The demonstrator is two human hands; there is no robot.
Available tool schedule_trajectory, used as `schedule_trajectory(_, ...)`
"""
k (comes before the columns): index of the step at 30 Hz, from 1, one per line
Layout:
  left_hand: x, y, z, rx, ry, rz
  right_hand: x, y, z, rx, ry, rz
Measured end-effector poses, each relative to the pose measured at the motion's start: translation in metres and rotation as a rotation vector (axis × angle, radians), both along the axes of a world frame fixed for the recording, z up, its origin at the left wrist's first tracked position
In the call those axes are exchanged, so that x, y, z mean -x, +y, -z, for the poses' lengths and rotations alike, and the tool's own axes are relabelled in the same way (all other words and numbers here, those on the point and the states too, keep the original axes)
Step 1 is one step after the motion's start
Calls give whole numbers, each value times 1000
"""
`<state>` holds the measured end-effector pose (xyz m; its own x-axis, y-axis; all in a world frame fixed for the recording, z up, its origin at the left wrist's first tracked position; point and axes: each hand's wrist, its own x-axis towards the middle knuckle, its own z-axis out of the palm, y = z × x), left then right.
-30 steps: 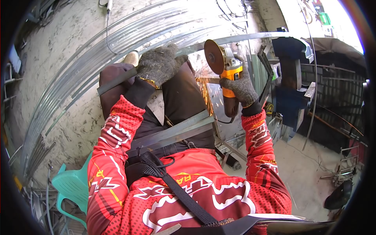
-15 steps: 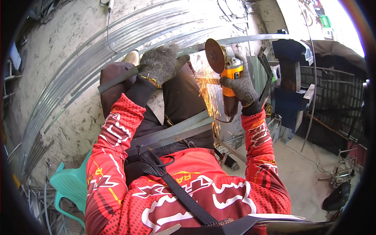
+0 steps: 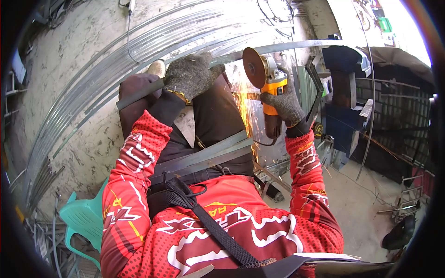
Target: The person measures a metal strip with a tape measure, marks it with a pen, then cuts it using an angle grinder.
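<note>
My left hand (image 3: 190, 76), in a dark grey knit glove, is closed around a flat metal bar (image 3: 139, 95) above my knee. The bar sticks out to the left of the glove and runs on to the right behind the grinder. In my right hand (image 3: 288, 103), gloved the same way, is a yellow-orange angle grinder (image 3: 274, 86), its fingers wrapped round the body. The grinder's brown disc (image 3: 254, 67) is close to the bar; the exact contact spot is hidden. Orange sparks (image 3: 243, 109) spray downward beside my leg. Loose flat metal strips (image 3: 204, 157) lie across my lap.
Long metal profiles (image 3: 88, 88) curve over the floor ahead and to the left. A green plastic chair (image 3: 83, 215) stands at lower left. To the right are a dark blue metal machine (image 3: 340, 120) and a metal rack (image 3: 410, 194). The grinder's cord (image 3: 266, 144) hangs below it.
The grinder has dipped very slightly. The spark stream has changed shape, with some streaks now at the right over the floor. My left hand stays on the bar.
</note>
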<state>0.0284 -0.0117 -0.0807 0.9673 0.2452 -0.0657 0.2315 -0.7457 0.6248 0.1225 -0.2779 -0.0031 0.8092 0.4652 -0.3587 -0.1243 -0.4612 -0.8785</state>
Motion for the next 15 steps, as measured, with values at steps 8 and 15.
schedule_trajectory(8,0,-1,7,-21,-36,5,-4,10,0,12,-28,-9)
schedule_trajectory(15,1,-1,3,5,-7,2,-7,11,2,-41,-48,-11)
